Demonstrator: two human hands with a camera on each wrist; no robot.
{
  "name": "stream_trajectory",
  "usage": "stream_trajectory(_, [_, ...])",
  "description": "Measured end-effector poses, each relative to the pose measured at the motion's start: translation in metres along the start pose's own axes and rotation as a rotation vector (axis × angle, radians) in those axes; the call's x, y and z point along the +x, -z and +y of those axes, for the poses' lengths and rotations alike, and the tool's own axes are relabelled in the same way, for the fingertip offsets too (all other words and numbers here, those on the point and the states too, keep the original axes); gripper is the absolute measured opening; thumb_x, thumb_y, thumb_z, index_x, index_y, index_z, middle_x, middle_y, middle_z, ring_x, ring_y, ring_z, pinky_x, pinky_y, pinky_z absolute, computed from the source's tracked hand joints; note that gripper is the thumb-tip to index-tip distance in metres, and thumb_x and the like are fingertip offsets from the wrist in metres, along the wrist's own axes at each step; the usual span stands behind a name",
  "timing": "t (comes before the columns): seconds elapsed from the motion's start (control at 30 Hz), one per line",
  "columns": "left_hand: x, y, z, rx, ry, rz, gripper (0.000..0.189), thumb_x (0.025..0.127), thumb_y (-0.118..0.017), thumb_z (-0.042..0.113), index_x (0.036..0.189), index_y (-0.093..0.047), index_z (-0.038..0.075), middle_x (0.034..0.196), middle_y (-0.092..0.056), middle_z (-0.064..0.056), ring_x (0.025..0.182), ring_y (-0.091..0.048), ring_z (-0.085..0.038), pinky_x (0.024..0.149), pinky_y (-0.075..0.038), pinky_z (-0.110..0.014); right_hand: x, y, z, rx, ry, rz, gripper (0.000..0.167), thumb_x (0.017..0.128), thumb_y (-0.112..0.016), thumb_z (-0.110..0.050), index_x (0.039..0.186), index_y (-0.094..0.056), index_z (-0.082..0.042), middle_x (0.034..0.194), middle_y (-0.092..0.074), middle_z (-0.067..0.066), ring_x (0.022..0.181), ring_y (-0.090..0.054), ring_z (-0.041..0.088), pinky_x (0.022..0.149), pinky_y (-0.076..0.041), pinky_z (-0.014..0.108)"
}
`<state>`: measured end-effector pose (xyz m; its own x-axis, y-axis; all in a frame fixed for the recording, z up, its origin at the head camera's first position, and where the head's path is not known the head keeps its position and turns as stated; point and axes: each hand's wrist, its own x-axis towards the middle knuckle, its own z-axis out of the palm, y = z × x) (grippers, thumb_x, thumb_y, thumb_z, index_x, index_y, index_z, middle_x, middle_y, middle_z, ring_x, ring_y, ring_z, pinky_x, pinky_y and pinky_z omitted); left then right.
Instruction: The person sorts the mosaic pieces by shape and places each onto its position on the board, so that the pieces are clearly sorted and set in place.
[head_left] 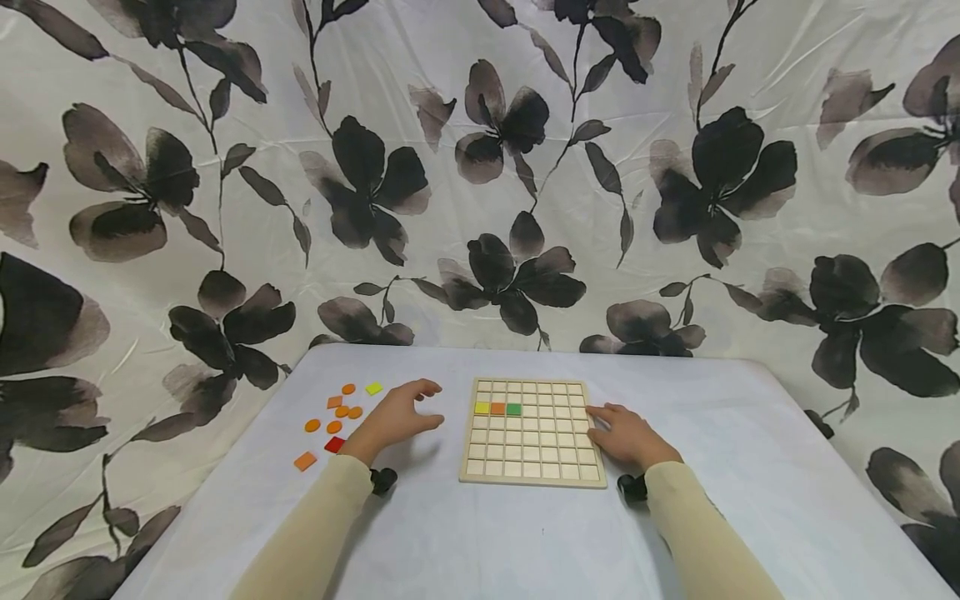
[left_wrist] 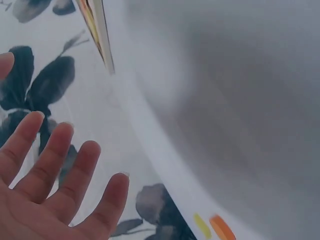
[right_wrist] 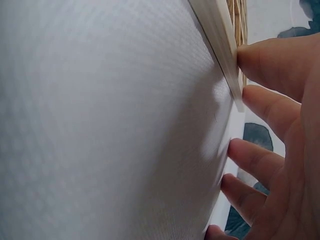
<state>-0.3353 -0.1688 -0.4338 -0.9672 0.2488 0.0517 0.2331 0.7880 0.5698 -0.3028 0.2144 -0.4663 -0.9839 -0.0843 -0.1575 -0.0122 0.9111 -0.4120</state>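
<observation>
A square wooden grid board (head_left: pixel 536 450) lies on the table. Side by side in a row near its far left are a yellow tile (head_left: pixel 482 408), an orange tile (head_left: pixel 498 408) and a green tile (head_left: pixel 513 409). My left hand (head_left: pixel 393 421) hovers left of the board, thumb and fingers spread apart, holding nothing; the left wrist view shows its fingers (left_wrist: pixel 82 167) extended. On the other side, my right hand (head_left: pixel 630 435) touches the board's right edge with thumb and index fingertip, as the right wrist view shows at the board's side (right_wrist: pixel 220 40); its remaining fingers (right_wrist: pixel 257 160) are loosely extended.
Left of the left hand lie several orange discs (head_left: pixel 333 427), orange square tiles (head_left: pixel 305 461), a red tile (head_left: pixel 334 444) and a yellow tile (head_left: pixel 374 388). A white cloth covers the table (head_left: pixel 517 542); a floral curtain (head_left: pixel 420 208) hangs behind its far edge.
</observation>
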Motion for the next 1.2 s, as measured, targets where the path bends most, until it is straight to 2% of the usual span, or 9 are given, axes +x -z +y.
stream_trajectory(0.57, [-0.031,0.028,-0.043,-0.008,0.025,0.023,0.05,0.085,-0.069,0.029,0.13,-0.057,0.011,0.132,-0.058,-0.013,0.121,-0.052,-0.034,0.092,-0.048,-0.05,0.003,-0.002,0.002,0.005,-0.004,0.0,0.053,0.098,-0.049,-0.035,0.147,-0.043,-0.016,0.153,-0.033,0.024,0.139,-0.03,0.05,0.108,-0.026,0.067])
stream_trajectory(0.77, [-0.038,0.038,-0.058,0.029,0.07,0.021,0.05,0.085,-0.069,0.029,0.13,-0.057,0.01,0.133,-0.057,-0.012,0.123,-0.052,-0.034,0.092,-0.047,-0.05,0.004,-0.002,0.001,0.017,-0.021,-0.004,0.054,0.098,-0.049,-0.037,0.148,-0.042,-0.018,0.154,-0.032,0.022,0.14,-0.029,0.048,0.11,-0.025,0.066])
stream_trajectory(1.03, [-0.046,0.052,-0.075,0.078,0.032,0.02,0.046,0.085,-0.069,0.024,0.124,-0.058,0.004,0.125,-0.06,-0.019,0.118,-0.054,-0.038,0.093,-0.047,-0.052,0.003,-0.002,0.001,0.018,-0.027,-0.007,0.054,0.097,-0.049,-0.036,0.147,-0.042,-0.017,0.154,-0.032,0.022,0.14,-0.028,0.049,0.109,-0.026,0.067])
stream_trajectory(1.2, [-0.05,0.057,-0.085,0.102,0.078,-0.008,0.045,0.084,-0.068,0.023,0.123,-0.059,0.003,0.123,-0.061,-0.016,0.113,-0.055,-0.036,0.093,-0.047,-0.051,0.002,-0.002,0.002,0.017,-0.018,-0.005,0.054,0.097,-0.05,-0.035,0.147,-0.042,-0.017,0.154,-0.032,0.023,0.139,-0.029,0.05,0.108,-0.027,0.067])
